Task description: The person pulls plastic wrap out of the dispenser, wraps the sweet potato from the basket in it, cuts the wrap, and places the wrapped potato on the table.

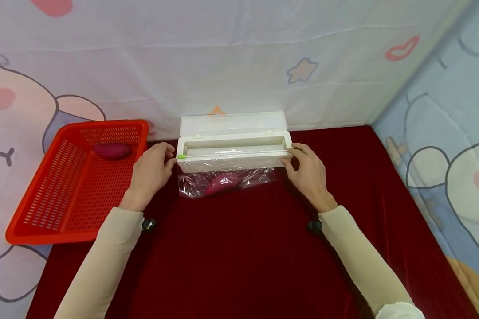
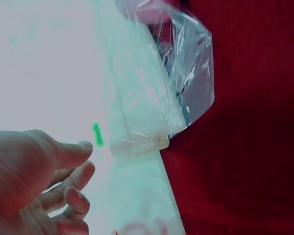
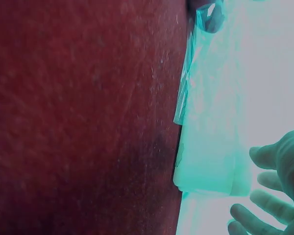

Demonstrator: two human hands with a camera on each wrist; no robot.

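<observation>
A white cling film dispenser box (image 1: 233,163) stands at the back of the table, its clear lid (image 1: 233,124) raised. Inside lies a roll of film (image 1: 231,150), and a green slider (image 1: 181,157) sits at the left end of the cutter rail. Clear film (image 1: 259,177) hangs over the box's front, covering a purple-red, sweet-potato-like item (image 1: 222,182). My left hand (image 1: 151,170) is beside the box's left end near the slider, fingers loosely bent, holding nothing. At the right end, my right hand (image 1: 308,173) has thumb and fingers apart by the corner; contact is unclear.
A red perforated basket (image 1: 80,235) stands on the left with another purple-red item (image 1: 111,150) in it. Dark red cloth (image 1: 231,257) covers the table. A printed curtain (image 1: 231,66) hangs close behind the box, and another patterned sheet is on the right.
</observation>
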